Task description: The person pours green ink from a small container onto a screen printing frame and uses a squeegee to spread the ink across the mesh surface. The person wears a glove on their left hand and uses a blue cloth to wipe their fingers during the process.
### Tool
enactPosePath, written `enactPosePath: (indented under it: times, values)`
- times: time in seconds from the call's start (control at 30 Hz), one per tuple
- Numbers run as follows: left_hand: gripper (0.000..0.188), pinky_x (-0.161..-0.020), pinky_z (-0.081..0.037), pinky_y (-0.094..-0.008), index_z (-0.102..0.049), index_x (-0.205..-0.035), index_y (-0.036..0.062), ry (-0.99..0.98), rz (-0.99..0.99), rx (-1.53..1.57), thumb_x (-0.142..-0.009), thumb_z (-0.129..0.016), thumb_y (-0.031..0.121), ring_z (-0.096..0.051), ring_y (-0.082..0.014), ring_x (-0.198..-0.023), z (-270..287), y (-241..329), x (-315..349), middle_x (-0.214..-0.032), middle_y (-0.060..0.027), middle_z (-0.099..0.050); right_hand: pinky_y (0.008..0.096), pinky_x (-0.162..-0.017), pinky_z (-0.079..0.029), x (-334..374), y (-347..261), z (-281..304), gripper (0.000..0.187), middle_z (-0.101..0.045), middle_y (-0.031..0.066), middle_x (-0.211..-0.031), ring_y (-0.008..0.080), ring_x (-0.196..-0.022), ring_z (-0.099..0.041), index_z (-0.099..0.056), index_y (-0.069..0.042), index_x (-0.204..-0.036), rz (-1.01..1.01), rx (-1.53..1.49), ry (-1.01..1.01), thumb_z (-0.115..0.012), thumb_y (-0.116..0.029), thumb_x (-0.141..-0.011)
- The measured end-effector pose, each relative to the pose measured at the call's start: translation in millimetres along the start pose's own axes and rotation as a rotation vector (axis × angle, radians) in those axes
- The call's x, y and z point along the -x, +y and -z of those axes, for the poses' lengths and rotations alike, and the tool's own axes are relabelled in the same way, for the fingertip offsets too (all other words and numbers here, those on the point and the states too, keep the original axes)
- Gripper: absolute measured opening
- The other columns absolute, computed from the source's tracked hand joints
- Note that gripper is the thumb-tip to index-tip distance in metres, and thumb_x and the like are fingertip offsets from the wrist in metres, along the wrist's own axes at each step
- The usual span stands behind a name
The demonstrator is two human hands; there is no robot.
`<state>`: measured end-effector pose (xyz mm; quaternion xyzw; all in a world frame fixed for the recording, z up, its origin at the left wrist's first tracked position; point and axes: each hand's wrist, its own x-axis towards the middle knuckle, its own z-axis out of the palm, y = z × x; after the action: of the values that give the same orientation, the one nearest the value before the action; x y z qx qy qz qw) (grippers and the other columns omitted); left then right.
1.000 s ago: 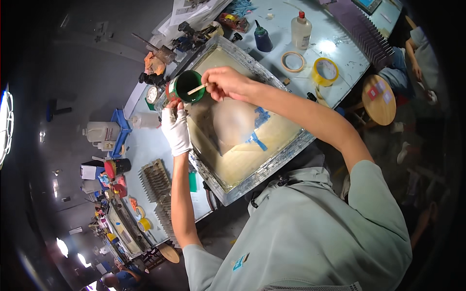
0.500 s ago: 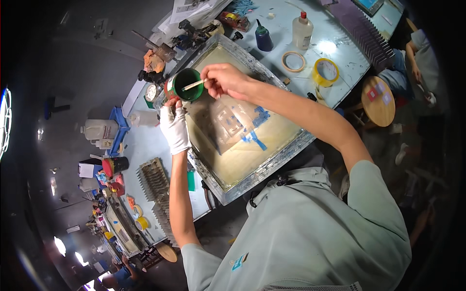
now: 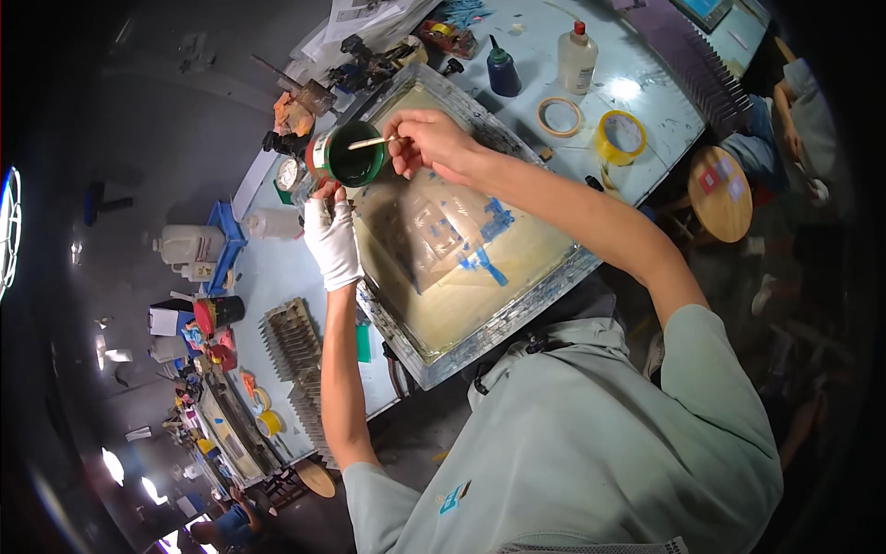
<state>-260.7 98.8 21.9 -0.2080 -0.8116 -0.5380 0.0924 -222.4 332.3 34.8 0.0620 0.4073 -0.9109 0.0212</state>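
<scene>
right fingers: pinching the near end of a thin pale stick (image 3: 371, 142), thumb and forefinger pressed together on it; the right hand (image 3: 429, 143) is bare.
left fingers: bare tips curled against the lower side of a can (image 3: 355, 168), gripping it; the rest of the left hand (image 3: 329, 238) wears a white glove.
can: held up over the far left corner of a frame, tilted so that its mouth turns toward the right hand; red outside, green at the rim, dark within.
stick: its far tip lies across the mouth of the can – whether it touches the inside, i cannot tell.
frame: a large grey, paint-worn frame (image 3: 498, 337) set aslant before the person, below both hands.
mesh: a yellowish sheet (image 3: 420, 323) stretched inside the frame, with blue patches (image 3: 498, 220) right of its middle and faint pale lines beside them.
tabletop, far right: on the pale blue tabletop (image 3: 531, 32) beyond the frame stand a dark bottle (image 3: 503, 74) with a pointed nozzle and a clear bottle (image 3: 577, 66) with a red cap; nearer lie a thin tan tape roll (image 3: 543, 128) and a thicker yellow tape roll (image 3: 603, 146).
left side: a toothed grey rack (image 3: 293, 346) near the left forearm, and a white jug (image 3: 189, 245) beside a blue crate (image 3: 231, 254).
right edge: a round wooden stool (image 3: 720, 208) – and, past it, another person's arm (image 3: 790, 134).
</scene>
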Motion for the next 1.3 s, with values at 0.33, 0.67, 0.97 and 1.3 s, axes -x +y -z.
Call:
enactPosePath:
  times: [0.33,0.67,0.97,1.3]
  values:
    - [0.018,-0.076,-0.055,-0.0283,-0.064,-0.113,0.0009,0.023,-0.011,-0.042,-0.102,-0.063,0.014,-0.063,-0.0110,-0.081,-3.3,7.0,-6.9,-0.097,-0.0044,-0.068,0.0297,-0.051,-0.050,-2.1,-3.0,-2.1,0.023,-0.060,0.0070,-0.076,0.0170,-0.058,-0.064,-0.062,-0.002,-0.101,-0.058,0.227,-0.069,-0.039,-0.004,-0.097]
    - [0.018,-0.075,-0.054,-0.0271,-0.064,-0.113,0.0001,-0.009,-0.032,-0.108,-0.101,-0.063,0.014,-0.060,-0.0097,-0.081,-3.9,-5.3,-16.3,-0.095,-0.0040,-0.067,0.0301,-0.054,-0.052,-11.7,-1.9,0.4,0.023,-0.060,0.0063,-0.076,0.0173,-0.061,-0.064,-0.062,-0.001,-0.099,-0.047,0.227,-0.066,-0.040,-0.005,-0.095]
    - [0.015,-0.076,-0.054,-0.0280,-0.067,-0.110,0.0027,0.057,-0.193,-0.288,-0.100,-0.065,0.013,-0.062,-0.0118,-0.082,11.3,-23.7,-23.1,-0.096,-0.0050,-0.068,0.0280,-0.048,-0.050,-1.4,-53.4,17.5,0.024,-0.060,0.0023,-0.067,0.0120,-0.053,-0.062,-0.067,-0.005,-0.105,0.003,0.487,-0.127,-0.046,-0.013,-0.095]
    - [0.016,-0.084,-0.053,-0.0332,-0.069,-0.109,0.0045,0.076,-0.120,-0.253,-0.097,-0.067,0.014,-0.066,-0.0207,-0.088,15.6,-21.1,-30.4,-0.100,-0.0102,-0.071,0.0246,-0.046,-0.048,-14.5,-51.7,-6.7,0.029,-0.059,0.0016,-0.068,0.0090,-0.052,-0.060,-0.069,-0.006,-0.111,0.154,0.657,-0.176,-0.043,-0.014,-0.099]
